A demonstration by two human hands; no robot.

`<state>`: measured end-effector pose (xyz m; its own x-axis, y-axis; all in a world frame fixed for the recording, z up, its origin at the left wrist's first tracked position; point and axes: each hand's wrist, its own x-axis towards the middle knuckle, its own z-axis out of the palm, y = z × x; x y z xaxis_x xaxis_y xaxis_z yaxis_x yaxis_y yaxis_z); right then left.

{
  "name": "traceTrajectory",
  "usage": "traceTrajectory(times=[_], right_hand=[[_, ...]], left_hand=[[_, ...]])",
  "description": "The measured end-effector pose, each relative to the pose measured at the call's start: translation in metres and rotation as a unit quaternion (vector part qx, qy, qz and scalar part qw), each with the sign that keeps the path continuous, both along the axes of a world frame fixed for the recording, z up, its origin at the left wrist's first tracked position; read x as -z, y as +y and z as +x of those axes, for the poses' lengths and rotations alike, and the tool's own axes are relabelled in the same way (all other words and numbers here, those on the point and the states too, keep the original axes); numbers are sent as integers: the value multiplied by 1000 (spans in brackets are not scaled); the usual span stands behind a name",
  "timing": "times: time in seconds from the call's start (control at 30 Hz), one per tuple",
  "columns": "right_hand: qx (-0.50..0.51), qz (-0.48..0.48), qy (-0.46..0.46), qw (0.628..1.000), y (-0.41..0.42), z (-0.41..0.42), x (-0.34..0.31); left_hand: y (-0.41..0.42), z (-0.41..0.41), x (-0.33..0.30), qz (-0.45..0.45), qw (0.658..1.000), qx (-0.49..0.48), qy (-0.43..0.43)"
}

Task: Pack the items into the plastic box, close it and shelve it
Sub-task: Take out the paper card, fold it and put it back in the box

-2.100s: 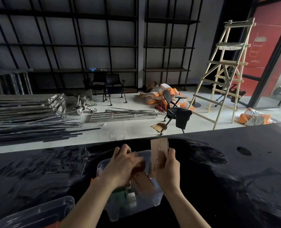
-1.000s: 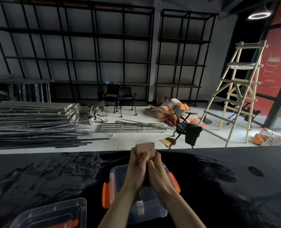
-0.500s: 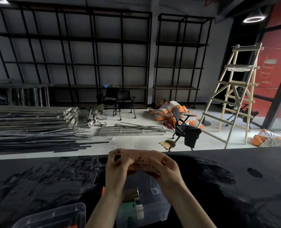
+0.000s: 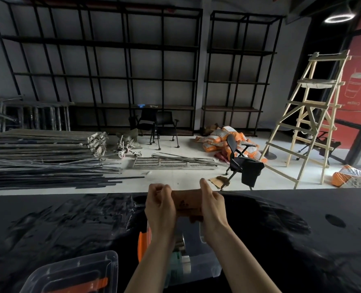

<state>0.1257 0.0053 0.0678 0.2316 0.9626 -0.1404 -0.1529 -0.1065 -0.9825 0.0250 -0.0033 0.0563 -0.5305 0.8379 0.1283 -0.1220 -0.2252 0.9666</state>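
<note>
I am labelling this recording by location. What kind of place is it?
Probably a shop or café space under fit-out. Bare black shelving lines the wall, metal bars and sacks lie on the floor, and a wooden ladder stands at the right.

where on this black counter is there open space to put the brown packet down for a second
The black counter is bare right of the clear plastic box, out to the round hole. Another bare stretch lies left of the box, above the lid. It is crowded in the middle, where the left hand and right hand hold the brown packet.
</note>
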Motion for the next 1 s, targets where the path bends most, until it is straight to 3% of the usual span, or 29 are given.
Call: traceTrajectory(times=[0.13, 0.27, 0.5, 0.67, 0.77, 0.9, 1.0], right_hand=[[80, 54, -13, 995, 5, -9, 5], [91, 76, -4, 993, 1, -8, 7], [56, 73, 14, 996, 1, -2, 6], [22, 35, 53, 998, -1, -3, 5], [-10, -13, 70, 997, 0, -4, 4], [28, 10, 25, 999, 1, -13, 2], [69, 59, -38, 995, -1, -18, 2]], left_hand=[[3, 2, -7, -57, 998, 9, 22], [11, -3, -10, -138, 986, 40, 86], [5, -8, -11, -84, 978, 1, 189], [3, -6, -11, -54, 988, -46, 136], [1, -6, -11, -53, 981, -80, 167], [2, -6, -16, -32, 967, -109, 227], [-1, -7, -14, -51, 970, -102, 213]])
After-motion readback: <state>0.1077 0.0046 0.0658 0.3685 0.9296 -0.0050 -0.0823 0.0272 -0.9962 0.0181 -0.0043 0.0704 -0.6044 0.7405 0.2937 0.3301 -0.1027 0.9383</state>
